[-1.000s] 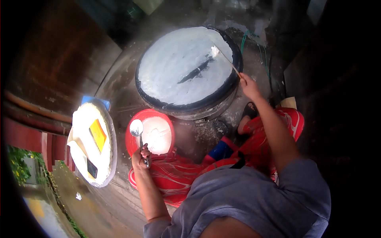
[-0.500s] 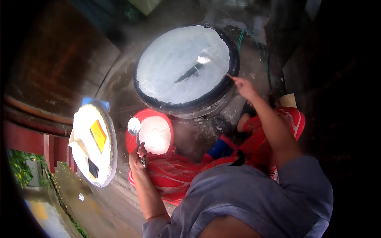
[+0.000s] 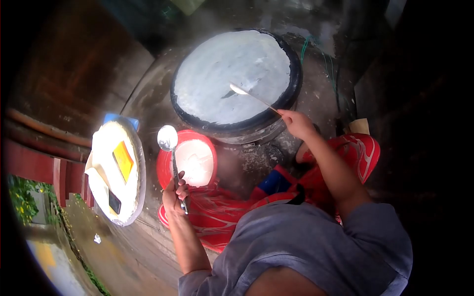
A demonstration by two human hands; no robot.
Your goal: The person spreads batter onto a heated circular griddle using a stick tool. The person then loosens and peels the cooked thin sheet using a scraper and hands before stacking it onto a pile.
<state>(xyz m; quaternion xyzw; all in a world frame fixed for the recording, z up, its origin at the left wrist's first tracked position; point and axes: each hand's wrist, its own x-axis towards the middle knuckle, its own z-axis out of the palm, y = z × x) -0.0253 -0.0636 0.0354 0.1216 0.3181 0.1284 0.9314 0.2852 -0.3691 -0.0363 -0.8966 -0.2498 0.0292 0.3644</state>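
Note:
My left hand [image 3: 176, 195] is closed round the handle of a metal ladle [image 3: 168, 138], whose bowl is raised beside the rim of a red basin [image 3: 161, 167]. The basin holds a white liquid like batter [image 3: 192, 155]. My right hand [image 3: 295, 123] pinches the end of a thin spatula [image 3: 260, 100] with a white-coated tip. That tip rests over a round white layer of batter [image 3: 212, 74] on a large black-rimmed griddle [image 3: 297, 81]. A small dark gap [image 3: 228, 93] in the layer shows just by the tip.
On the left stands a round tray [image 3: 140, 182] with a pale cover, a yellow packet [image 3: 123, 159] and a phone [image 3: 114, 202]. A blue object [image 3: 129, 121] sits behind it. Green cord [image 3: 304, 48] lies right of the griddle. Red patterned cloth [image 3: 217, 212] covers my legs.
My right hand has moved slightly left and down, bringing the spatula tip to the dark gap. The gap is smaller, and the white lump beside it is spread out. The ladle has risen slightly.

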